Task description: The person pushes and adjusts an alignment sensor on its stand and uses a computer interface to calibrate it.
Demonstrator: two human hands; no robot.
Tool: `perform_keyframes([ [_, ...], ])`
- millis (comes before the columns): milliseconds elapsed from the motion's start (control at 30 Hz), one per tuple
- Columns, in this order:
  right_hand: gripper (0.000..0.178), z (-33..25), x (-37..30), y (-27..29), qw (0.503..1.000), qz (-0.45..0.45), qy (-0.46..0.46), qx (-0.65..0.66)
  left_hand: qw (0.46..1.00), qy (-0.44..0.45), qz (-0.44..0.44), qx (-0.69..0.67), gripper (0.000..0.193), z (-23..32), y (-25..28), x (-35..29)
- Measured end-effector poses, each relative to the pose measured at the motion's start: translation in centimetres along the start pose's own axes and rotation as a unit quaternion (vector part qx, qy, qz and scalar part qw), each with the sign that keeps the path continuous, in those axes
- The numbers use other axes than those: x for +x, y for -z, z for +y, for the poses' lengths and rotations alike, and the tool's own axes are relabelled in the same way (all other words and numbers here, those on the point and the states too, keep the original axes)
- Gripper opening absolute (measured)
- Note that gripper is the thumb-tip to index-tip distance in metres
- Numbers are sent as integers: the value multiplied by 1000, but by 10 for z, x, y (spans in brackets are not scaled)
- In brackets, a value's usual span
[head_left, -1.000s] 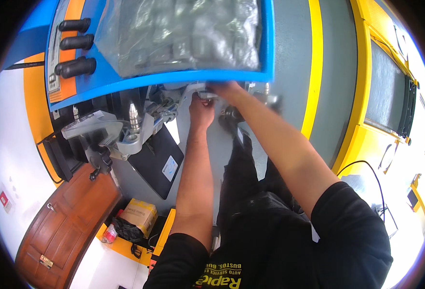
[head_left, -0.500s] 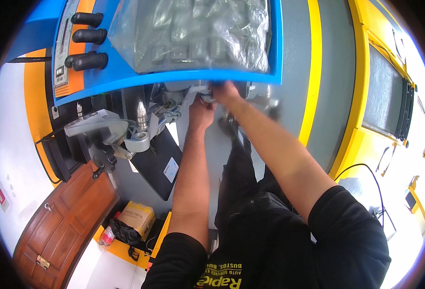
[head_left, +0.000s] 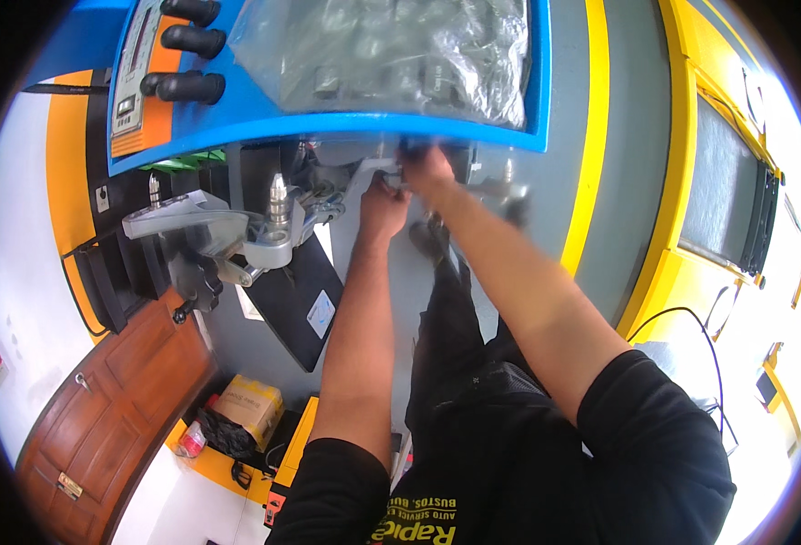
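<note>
My left hand (head_left: pixel 385 207) is closed round part of a silver metal clamp (head_left: pixel 378 169) just under the front edge of the blue cabinet. Right beside it, my right hand (head_left: pixel 430 174) is wrapped round a dark knob (head_left: pixel 413 148) on the same clamp; motion blurs both knob and fingers. The clamp's far side is hidden by the hands and the cabinet edge. To the left hangs a similar metal clamp (head_left: pixel 273 245) with upright pointed pegs and a black star knob (head_left: pixel 196 282). A black panel (head_left: pixel 287 304) with a white sticker is below it.
Over the hands juts the blue cabinet (head_left: pixel 328 124), its top under clear plastic sheet (head_left: pixel 391 64), with black handles (head_left: pixel 192 88) at its left. A yellow floor line (head_left: pixel 591 163) and a yellow lift frame (head_left: pixel 659 245) lie right. Lower left are a cardboard box (head_left: pixel 249 409) and a wooden door (head_left: pixel 119 400).
The view has shifted slightly, so the cabinet sits higher and further right in the picture. Both hands stay at the clamp; the dark knob at my right hand shows more plainly.
</note>
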State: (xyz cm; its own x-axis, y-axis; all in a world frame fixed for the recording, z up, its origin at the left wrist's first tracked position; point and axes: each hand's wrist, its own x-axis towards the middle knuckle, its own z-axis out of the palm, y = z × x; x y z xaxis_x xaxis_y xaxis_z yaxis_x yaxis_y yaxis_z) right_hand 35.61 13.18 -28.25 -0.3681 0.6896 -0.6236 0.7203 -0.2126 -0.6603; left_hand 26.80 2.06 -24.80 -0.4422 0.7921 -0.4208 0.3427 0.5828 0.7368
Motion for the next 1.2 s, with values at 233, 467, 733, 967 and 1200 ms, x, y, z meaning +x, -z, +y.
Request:
perform_keyframes([
  [233, 59, 18, 42, -8, 995, -88, 39, -31, 995, 64, -19, -75, 54, 26, 1, -3],
  [467, 60, -4, 25, -4, 990, -88, -91, 60, 998, 57, -27, -15, 62, 15, 8, 7],
  [733, 65, 38, 75, -28, 991, -60, -75, -92, 997, 27, -24, -65, 50, 17, -4, 21],
  [967, 58, 24, 64, -39, 966, -197, 73, -153, 992, 91, -34, -75, 59, 5, 13, 12],
  [1200, 52, 33, 81, -55, 958, -112, 89, -248, 990, 89, -50, -93, 54, 1, 12, 22],
])
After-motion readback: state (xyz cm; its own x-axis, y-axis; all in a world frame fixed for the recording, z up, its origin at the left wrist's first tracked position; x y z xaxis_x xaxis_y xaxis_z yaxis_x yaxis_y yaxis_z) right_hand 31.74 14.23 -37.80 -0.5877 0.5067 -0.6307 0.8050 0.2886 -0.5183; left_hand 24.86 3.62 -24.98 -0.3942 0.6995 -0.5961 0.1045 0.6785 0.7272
